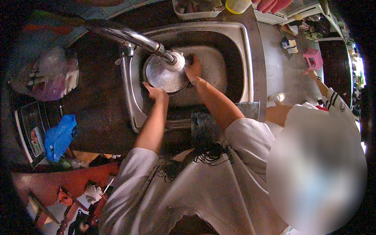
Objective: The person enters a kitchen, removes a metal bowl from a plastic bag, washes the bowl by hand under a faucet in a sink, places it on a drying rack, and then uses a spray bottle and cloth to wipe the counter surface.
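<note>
In the stainless steel sink [246, 70], a round metal pan [164, 77] lies under the white spout head of a chrome faucet [147, 43]. My left hand [157, 92] grips the pan's near left rim, thumb on the edge. My right hand [194, 69] is closed around the pan's right side, perhaps at a handle; its fingertips are in shadow. The spout head hides part of the pan's upper right. A dark cloth or mat [205, 124] hangs over the sink's near edge below my forearms.
Beyond the sink stand a clear plastic container [198, 14] and a yellow-rimmed tub [238, 6], beside pink gloves [271, 4]. Filled plastic bags [53, 76] and a blue bag [61, 138] are at left. Another person [305, 117] is close at right, near a pink stool [313, 58].
</note>
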`<state>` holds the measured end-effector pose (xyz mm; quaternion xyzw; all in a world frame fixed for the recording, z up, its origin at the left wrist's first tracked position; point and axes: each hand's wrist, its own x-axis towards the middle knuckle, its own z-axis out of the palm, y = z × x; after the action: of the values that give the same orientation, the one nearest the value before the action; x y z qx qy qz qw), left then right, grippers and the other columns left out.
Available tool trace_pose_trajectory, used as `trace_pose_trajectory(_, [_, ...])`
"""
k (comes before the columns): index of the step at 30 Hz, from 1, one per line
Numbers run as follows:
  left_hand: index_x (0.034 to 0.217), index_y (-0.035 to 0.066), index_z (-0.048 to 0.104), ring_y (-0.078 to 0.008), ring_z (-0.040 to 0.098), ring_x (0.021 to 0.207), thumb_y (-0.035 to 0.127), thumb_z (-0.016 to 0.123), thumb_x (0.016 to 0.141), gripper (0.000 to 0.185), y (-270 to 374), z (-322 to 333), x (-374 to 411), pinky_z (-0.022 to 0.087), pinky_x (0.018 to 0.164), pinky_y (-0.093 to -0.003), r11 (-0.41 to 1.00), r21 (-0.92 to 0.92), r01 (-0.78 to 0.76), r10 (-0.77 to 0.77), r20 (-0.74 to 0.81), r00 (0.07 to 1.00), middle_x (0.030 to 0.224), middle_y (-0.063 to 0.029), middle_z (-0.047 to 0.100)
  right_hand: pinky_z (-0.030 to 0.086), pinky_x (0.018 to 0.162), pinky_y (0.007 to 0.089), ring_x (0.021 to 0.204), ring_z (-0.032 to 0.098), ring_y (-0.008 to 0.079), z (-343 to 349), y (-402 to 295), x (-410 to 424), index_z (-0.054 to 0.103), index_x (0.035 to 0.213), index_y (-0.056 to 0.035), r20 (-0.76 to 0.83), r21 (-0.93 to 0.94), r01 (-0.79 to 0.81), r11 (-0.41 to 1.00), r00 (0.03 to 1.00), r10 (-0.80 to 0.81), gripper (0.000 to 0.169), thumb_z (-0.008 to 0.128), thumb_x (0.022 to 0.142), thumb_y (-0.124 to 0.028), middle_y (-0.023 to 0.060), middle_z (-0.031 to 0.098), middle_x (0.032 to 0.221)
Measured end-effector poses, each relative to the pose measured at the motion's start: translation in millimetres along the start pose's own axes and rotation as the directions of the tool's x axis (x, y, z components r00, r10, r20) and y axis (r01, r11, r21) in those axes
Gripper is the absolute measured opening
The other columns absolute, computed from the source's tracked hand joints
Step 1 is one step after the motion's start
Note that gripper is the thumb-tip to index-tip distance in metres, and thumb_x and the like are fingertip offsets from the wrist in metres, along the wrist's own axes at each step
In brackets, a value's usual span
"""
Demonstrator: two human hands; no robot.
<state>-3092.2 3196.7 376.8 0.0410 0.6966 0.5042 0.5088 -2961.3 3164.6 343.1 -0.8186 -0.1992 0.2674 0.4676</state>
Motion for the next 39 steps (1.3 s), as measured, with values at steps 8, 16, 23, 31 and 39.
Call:
trace_pose_trajectory(8, [0.102,-0.008,0.054,-0.028,0.054,0.087,0.059,0.054,0.07,0.074,3.9,-5.4,4.0,0.042,0.081,-0.0376,0.997,0.069,0.03,-0.03,-0.008,1.0,0.105,-0.0164,0.055,0.043,0.085,0.0359,0.095,0.055,0.0293,12.1,32.7,-17.4,0.049,0.11,-0.0069,0.035,0.075,-0.179,0.981,0.984,0.176,0.049,0.065,0.064,-0.014,0.0138,0.058,0.102])
trace_pose_trajectory(16, [0.102,-0.007,0.054,-0.0301,0.055,0.092,0.064,0.051,0.067,0.08,12.9,3.6,-24.7,0.042,0.084,-0.039,0.996,0.001,0.093,-0.093,-0.096,0.991,0.108,-0.0159,0.054,0.043,0.083,0.035,0.091,0.056,0.0257,11.9,-5.7,7.5,0.051,0.106,-0.0078,0.049,0.249,-0.08,0.965,0.996,0.07,0.05,0.07,0.061,-0.019,0.0118,0.059,0.098])
trace_pose_trajectory(23, [0.103,-0.009,0.054,-0.0294,0.055,0.091,0.061,0.048,0.073,0.076,-1.8,2.1,2.7,0.043,0.084,-0.0382,0.994,-0.01,0.107,-0.106,0.049,0.993,0.107,-0.0167,0.055,0.043,0.079,0.0322,0.089,0.056,0.0231,22.8,9.6,-10.1,0.053,0.102,-0.0076,-0.15,0.238,-0.264,0.935,0.941,0.304,0.041,0.068,0.065,-0.017,0.0097,0.06,0.095])
trace_pose_trajectory(31, [0.108,-0.01,0.049,-0.0303,0.053,0.094,0.064,0.049,0.069,0.084,3.4,1.7,-7.9,0.042,0.083,-0.0391,0.987,0.126,0.096,-0.087,-0.074,0.993,0.111,-0.0162,0.053,0.045,0.079,0.0371,0.089,0.057,0.0288,12.5,12.1,4.5,0.052,0.104,-0.0062,-0.068,0.164,-0.167,0.972,0.981,0.18,0.04,0.062,0.066,-0.01,0.013,0.06,0.096])
trace_pose_trajectory(39, [0.108,-0.009,0.05,-0.029,0.052,0.097,0.065,0.044,0.072,0.082,-6.9,5.1,0.2,0.041,0.086,-0.0385,1.0,0.025,0.012,-0.013,0.044,0.999,0.111,-0.0152,0.052,0.037,0.087,0.0434,0.104,0.047,0.033,21.9,-1.8,-21.8,0.05,0.112,-0.0076,-0.077,-0.199,0.257,0.946,0.958,-0.277,0.041,0.057,0.073,-0.016,0.0167,0.052,0.11])
